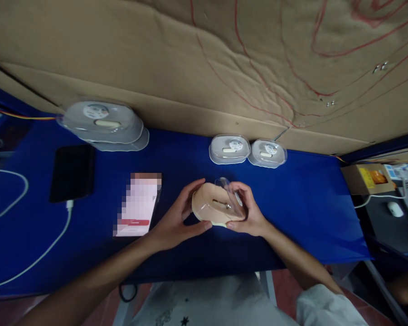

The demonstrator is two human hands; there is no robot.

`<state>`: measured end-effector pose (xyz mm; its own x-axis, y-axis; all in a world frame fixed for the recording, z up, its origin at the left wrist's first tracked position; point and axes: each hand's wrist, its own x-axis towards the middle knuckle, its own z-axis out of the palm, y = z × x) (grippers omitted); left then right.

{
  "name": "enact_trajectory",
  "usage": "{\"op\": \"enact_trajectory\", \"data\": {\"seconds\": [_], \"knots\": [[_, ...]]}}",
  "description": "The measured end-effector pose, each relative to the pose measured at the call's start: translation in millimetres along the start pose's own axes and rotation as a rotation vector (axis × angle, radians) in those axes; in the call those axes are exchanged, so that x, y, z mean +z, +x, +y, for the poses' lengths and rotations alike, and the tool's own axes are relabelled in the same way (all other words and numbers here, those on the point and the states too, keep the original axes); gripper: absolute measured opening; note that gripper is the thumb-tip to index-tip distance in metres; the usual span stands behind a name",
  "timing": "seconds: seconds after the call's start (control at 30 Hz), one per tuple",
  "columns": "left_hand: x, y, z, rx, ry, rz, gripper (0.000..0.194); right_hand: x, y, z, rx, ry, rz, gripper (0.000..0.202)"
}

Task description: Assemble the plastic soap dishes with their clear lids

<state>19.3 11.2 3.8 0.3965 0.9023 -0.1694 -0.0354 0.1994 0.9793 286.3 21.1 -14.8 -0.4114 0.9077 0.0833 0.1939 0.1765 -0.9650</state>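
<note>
Both hands hold a small oval beige plastic box (204, 199) above the blue tabletop. The top of the box shows a dark narrow slot with a small metal-looking bit at one end. My left hand (187, 210) wraps round its left side, thumb along the near edge. My right hand (250, 210) grips the right side, where a clear plastic lid (229, 192) with a round white label stands tilted against the box. Whether the lid is attached there I cannot tell.
Two clear-lidded oval boxes (229, 149) stand side by side at the cardboard wall (139, 59). Larger stacked boxes (105, 122) are at back left. A lit phone (139, 203), a dark phone (72, 172) and a white cable (59, 244) lie left. A mouse (395, 208) lies far right.
</note>
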Motion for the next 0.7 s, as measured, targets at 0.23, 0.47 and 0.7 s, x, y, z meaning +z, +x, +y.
{"op": "enact_trajectory", "data": {"seconds": [0.23, 0.47, 0.7], "knots": [[-9.5, 2, 1, 0.034, -0.073, 0.012, 0.096, -10, 3, 7, 0.109, 0.204, 0.283, 0.086], [-13.7, 7, 5, 0.046, -0.122, 0.023, 0.094, -27, 10, 4, 0.145, 0.239, 0.308, 0.087], [-9.1, 5, 2, 0.069, -0.209, -0.011, 0.094, -3, -6, 8, -0.062, -0.030, 0.154, 0.101]]}}
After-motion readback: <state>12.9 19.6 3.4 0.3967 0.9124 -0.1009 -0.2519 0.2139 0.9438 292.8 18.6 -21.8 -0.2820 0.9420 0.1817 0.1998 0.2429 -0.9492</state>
